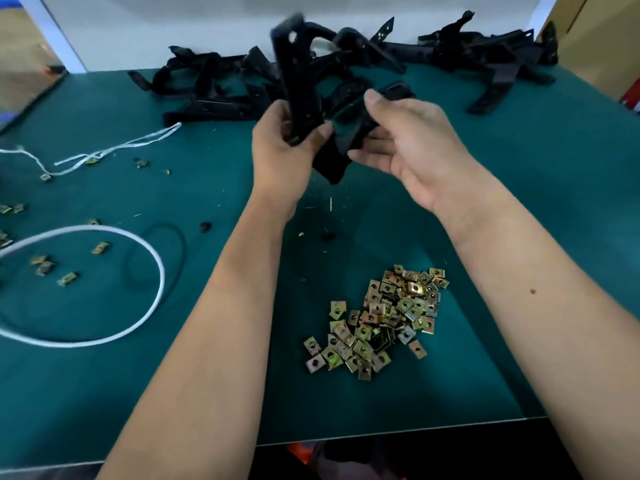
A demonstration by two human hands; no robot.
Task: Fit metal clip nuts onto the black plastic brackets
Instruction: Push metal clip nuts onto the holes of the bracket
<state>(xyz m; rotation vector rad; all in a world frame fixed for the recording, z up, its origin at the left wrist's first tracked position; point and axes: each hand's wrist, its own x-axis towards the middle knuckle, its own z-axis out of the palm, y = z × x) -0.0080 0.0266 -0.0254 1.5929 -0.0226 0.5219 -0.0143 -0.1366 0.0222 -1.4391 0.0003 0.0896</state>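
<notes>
A black plastic bracket (300, 81) stands upright above the green table, and my left hand (280, 147) grips its lower end between thumb and fingers. My right hand (401, 140) holds the bracket's other arm (349, 126) from the right, thumb on top and fingers curled underneath. The bracket's upper end is blurred. Several brass-coloured metal clip nuts (381, 320) lie in a pile on the table near the front, under my forearms. I cannot tell whether a clip nut sits on the held bracket.
A heap of black brackets (221, 84) covers the back of the green table (519, 202), with more at the back right (491, 53). A white cord loop (152, 258), white string (114, 147) and scattered clip nuts (45, 265) lie on the left. The table's front edge (398, 432) is close.
</notes>
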